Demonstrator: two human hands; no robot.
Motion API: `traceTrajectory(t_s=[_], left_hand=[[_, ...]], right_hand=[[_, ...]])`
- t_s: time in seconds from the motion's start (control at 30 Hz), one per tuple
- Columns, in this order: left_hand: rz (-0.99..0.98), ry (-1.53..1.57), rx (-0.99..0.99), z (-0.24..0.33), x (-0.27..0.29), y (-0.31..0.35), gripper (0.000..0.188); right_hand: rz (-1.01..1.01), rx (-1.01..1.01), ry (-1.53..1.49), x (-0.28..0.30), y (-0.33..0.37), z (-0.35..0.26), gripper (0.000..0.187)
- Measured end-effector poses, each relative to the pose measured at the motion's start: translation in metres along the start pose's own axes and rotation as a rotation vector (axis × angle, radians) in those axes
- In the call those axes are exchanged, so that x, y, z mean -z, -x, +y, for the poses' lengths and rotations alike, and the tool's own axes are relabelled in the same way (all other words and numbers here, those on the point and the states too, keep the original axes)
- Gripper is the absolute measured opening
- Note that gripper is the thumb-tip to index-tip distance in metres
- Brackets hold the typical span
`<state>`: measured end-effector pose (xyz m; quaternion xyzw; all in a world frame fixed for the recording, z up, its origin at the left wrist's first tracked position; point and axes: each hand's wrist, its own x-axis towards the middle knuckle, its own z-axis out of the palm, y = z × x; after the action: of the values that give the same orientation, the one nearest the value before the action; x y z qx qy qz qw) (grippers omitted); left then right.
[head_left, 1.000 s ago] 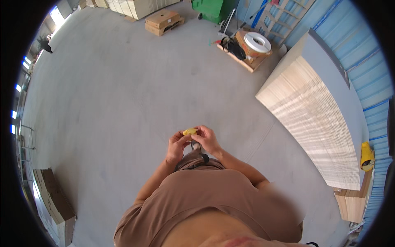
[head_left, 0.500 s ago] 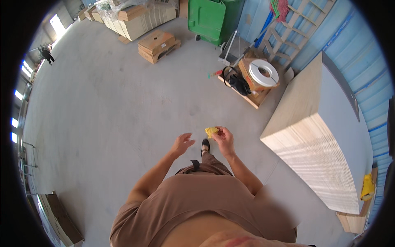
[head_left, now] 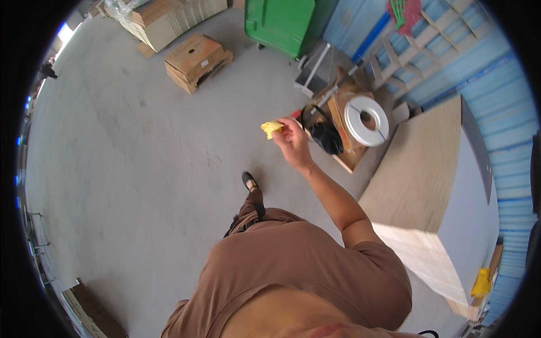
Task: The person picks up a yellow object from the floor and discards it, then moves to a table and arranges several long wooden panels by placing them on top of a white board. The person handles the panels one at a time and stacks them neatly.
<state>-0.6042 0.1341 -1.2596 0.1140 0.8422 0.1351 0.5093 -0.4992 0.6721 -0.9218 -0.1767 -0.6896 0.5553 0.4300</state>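
A small crumpled yellow piece, soft-looking like cloth or wrapping, is pinched in the fingertips of my right hand. That arm reaches forward over the grey floor, well above it. My left hand does not show. Just right of my right hand, on a wooden pallet, lie a black bag and a white ring-shaped roll on a cardboard box.
A tall stack of white-faced boards stands on the right, a yellow cloth near its end. Ahead are a green wheeled bin, a long-handled dustpan, a wooden ladder-like frame and flat cardboard boxes.
My right hand has moved forward with the yellow piece, closer to the pallet. My left hand has dropped out of view. The floor items appear nearer as I step forward.
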Motion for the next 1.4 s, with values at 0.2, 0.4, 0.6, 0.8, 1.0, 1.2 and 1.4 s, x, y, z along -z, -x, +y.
traceTrajectory(t_s=[0.2,0.4,0.6,0.8,1.0,1.2,1.4], left_hand=[[-0.064,0.286,0.086,0.102,0.051,-0.027,0.029],[0.286,0.8,-0.028,0.253,0.17,-0.057,0.036],[0.423,1.056,0.017,0.306,0.143,-0.038,0.032],[0.317,0.387,0.12,0.245,0.003,-0.032,0.038],[0.378,0.695,0.488,0.215,-0.111,0.009,0.044],[0.413,0.974,0.55,0.22,-0.134,0.017,0.043],[0.468,0.962,0.467,0.196,-0.173,0.044,0.042]], right_hand=[[0.185,0.189,0.088,0.051,-0.102,-0.026,0.037],[0.508,0.79,0.534,0.094,-0.256,-0.077,0.029],[0.624,1.257,0.981,0.147,-0.447,-0.084,0.033],[0.385,0.24,1.148,0.172,-0.593,0.055,0.063],[-0.28,0.104,0.958,0.109,-0.441,0.284,0.044],[-1.37,-1.023,1.11,0.104,-0.134,0.387,0.079],[-1.001,-1.651,0.5,0.1,-0.085,0.385,0.069]])
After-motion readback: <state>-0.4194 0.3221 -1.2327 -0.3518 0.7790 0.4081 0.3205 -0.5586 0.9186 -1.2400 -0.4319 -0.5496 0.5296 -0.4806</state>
